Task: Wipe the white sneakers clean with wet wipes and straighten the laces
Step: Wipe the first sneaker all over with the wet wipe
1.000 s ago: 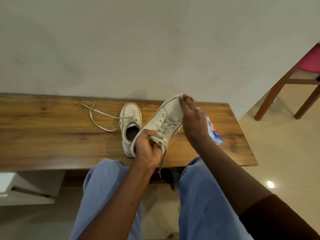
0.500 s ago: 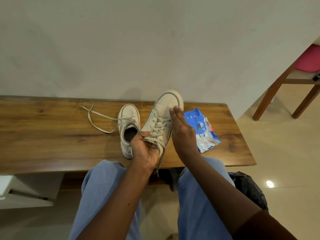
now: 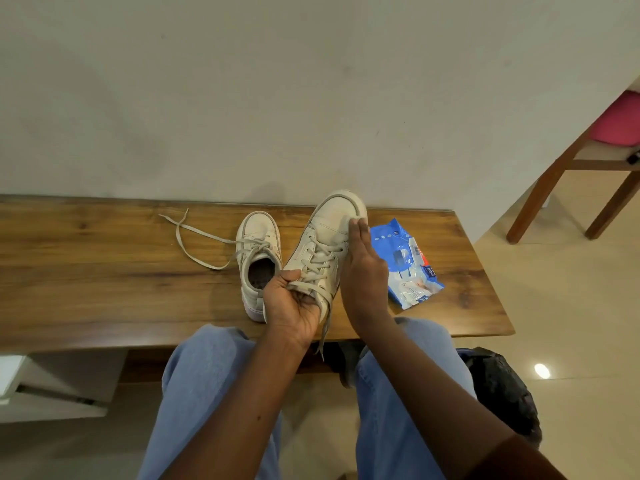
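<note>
Wooden bench [image 3: 104, 271] bears one sneaker [image 3: 258, 230] and a wipes pack [image 3: 398, 258].

Raised sneaker [image 3: 329, 230] and second sneaker [image 3: 258, 230] are off-white, laces [image 3: 317, 263] grey-beige. Wipes pack [image 3: 405, 261] is blue with white patches and a red strip. Bench [image 3: 104, 271] is brown with streaky wood grain, jeans [image 3: 204, 375] light blue, chair [image 3: 540, 199] dark brown with pink cushion [image 3: 620, 123], bag [image 3: 502, 386] black.

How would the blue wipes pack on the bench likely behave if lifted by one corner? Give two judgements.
The wipes pack would probably sag: its film looks crinkled and soft. Lying flat on the bench, it should slide when pushed, not roll.
</note>
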